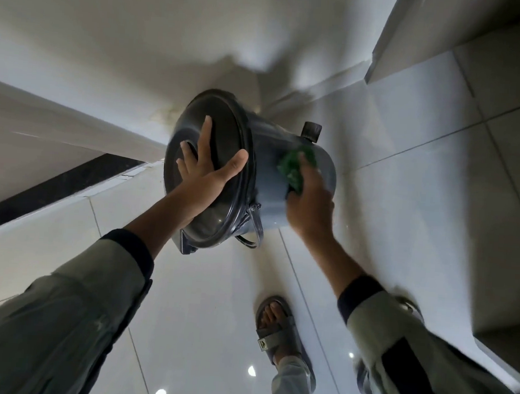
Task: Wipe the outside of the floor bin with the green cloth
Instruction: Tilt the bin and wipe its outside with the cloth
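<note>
A round grey floor bin (268, 154) with a dark lid (226, 126) is tipped toward me in the middle of the view, its base out on the tiles. My left hand (206, 174) lies flat on the lid with fingers spread, steadying it. My right hand (309, 206) presses the crumpled green cloth (296, 167) against the bin's side wall and is blurred. A black foot pedal (311, 132) sticks out near the base, and a thin wire handle (255, 227) hangs below the lid's rim.
Glossy pale floor tiles (411, 121) spread all around. A white wall (110, 32) rises behind the bin, with a black skirting strip (56, 185) at the left. A cabinet corner (507, 334) juts in at the right. My sandalled foot (277, 327) stands below the bin.
</note>
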